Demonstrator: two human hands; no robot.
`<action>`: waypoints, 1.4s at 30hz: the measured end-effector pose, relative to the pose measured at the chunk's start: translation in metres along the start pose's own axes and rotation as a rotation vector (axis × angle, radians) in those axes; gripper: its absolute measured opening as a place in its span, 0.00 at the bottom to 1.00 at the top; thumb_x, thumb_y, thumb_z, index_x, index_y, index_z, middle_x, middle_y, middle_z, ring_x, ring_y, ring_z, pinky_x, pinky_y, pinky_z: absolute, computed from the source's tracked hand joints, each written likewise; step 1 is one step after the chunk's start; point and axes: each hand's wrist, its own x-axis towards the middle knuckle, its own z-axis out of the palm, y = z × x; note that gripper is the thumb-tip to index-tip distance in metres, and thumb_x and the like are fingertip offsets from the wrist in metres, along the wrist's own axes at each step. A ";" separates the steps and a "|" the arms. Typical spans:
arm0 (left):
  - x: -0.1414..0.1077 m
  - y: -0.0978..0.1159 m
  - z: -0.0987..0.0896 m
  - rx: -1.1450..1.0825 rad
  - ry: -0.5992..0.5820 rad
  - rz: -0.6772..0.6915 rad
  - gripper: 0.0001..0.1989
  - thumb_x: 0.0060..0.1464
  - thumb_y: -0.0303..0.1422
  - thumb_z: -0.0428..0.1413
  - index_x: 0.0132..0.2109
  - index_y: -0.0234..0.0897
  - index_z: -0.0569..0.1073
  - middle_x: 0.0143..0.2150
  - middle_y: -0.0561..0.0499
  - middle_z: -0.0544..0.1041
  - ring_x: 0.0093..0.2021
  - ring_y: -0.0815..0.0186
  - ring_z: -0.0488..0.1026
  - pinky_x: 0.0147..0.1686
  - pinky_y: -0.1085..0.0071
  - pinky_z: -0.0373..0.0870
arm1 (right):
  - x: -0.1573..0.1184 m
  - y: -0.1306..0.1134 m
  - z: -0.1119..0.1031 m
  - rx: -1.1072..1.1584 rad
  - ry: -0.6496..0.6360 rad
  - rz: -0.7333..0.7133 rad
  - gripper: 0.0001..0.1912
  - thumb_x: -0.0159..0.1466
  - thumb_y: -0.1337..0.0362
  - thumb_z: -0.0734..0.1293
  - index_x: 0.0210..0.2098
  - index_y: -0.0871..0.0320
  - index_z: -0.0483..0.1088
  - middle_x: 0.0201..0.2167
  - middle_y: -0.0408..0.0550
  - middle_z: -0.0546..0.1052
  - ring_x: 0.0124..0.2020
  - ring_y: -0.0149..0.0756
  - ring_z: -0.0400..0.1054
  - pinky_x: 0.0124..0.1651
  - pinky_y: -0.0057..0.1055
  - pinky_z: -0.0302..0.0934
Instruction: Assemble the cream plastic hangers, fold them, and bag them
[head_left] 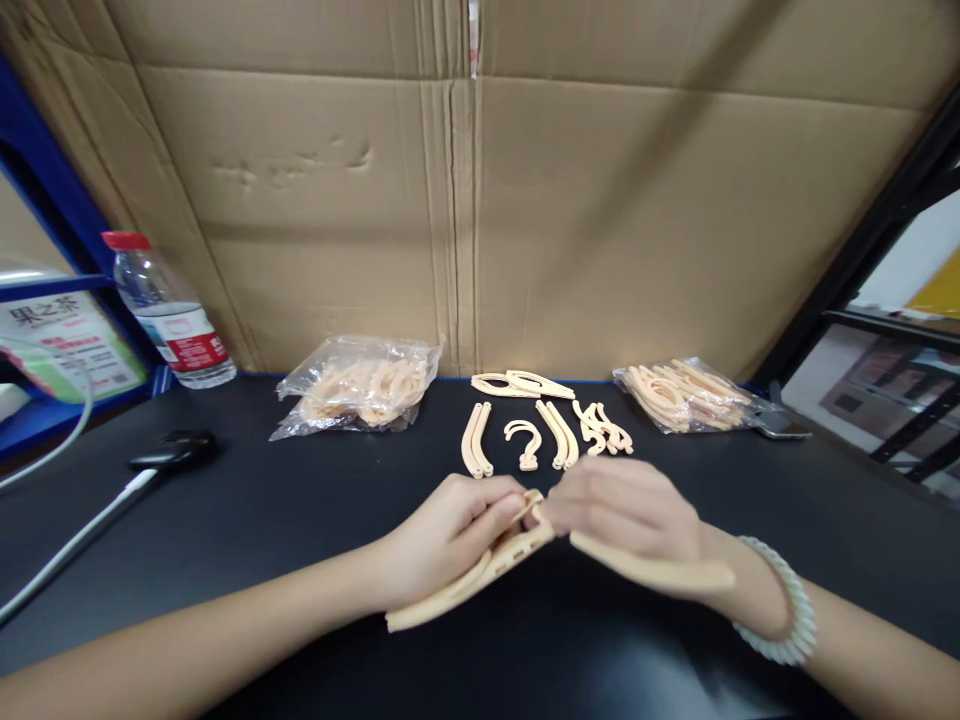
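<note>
I have the left hand gripping a slotted hanger arm, right hand a second arm, seemingly unfinished; hook, paired strips lie loose.

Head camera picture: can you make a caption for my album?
Left hand and right hand hold curved beige pieces over a black table, two clear bags of more behind.

A big brown cardboard wall stands at the back of the smooth black table. On the left is a clear plastic bottle with a red cap and a red and white label. Near it, a long white cord runs to a small shiny black block. A blue shelf frame is far left; a black metal rack is right.
</note>
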 end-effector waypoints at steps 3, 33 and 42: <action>0.004 -0.004 -0.003 -0.415 0.052 -0.093 0.19 0.61 0.47 0.49 0.38 0.34 0.70 0.23 0.55 0.69 0.20 0.71 0.65 0.22 0.75 0.61 | -0.004 0.020 -0.006 0.023 0.125 0.310 0.10 0.67 0.73 0.58 0.39 0.57 0.69 0.34 0.49 0.76 0.36 0.36 0.71 0.38 0.35 0.68; 0.014 -0.015 -0.009 -1.041 0.302 -0.304 0.09 0.61 0.29 0.54 0.42 0.30 0.78 0.33 0.44 0.81 0.36 0.61 0.79 0.41 0.68 0.76 | -0.048 0.079 -0.014 -0.425 -0.386 1.000 0.12 0.63 0.67 0.61 0.44 0.63 0.69 0.25 0.50 0.74 0.31 0.43 0.70 0.31 0.34 0.60; 0.014 -0.011 -0.007 -0.991 0.318 -0.302 0.07 0.57 0.27 0.57 0.41 0.31 0.78 0.35 0.45 0.80 0.35 0.63 0.78 0.35 0.71 0.75 | 0.004 -0.009 0.010 0.051 -0.423 0.156 0.11 0.68 0.60 0.64 0.47 0.57 0.69 0.48 0.51 0.73 0.51 0.40 0.63 0.55 0.40 0.57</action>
